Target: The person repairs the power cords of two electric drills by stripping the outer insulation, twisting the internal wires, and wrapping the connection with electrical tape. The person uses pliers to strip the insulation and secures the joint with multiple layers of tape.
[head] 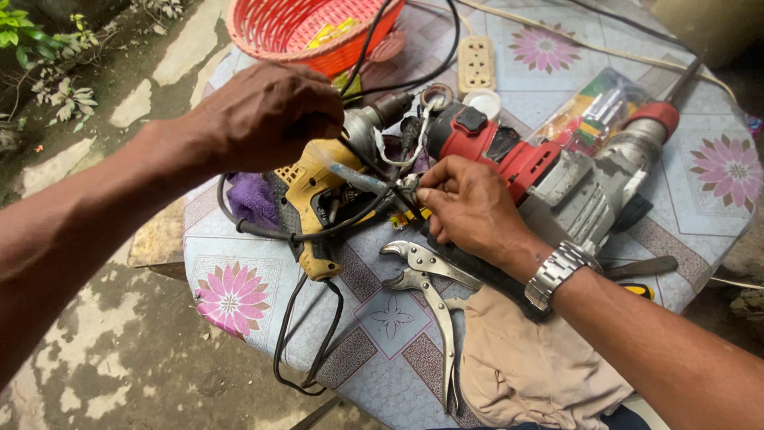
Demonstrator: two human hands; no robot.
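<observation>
The person's left hand [267,115] is curled in a closed grip above the yellow drill [314,209], which lies opened on the bench [382,318] near the centre of the view; what the fingers enclose cannot be told, though a thin translucent rod [354,177] slants out from under the hand toward four o'clock. The right hand [469,209], with a metal watch [557,272] on its wrist, has its fingertips pinched together on small wires [404,191] at the open body of the yellow drill, just where the rod's tip ends. At seven o'clock from the right hand, locking pliers [426,279] lie on the patterned cover with jaws slightly apart, touching a tan cloth [525,366]. At two o'clock from that hand lies a red and grey hammer drill [557,171], with a clear packet of bits [593,107] beyond it. A red plastic basket [310,32] stands at twelve o'clock, a beige socket strip [476,64] beside it. A black cable [306,342] loops off the bench edge at seven o'clock, and a purple cloth [253,199] lies under the drill.
</observation>
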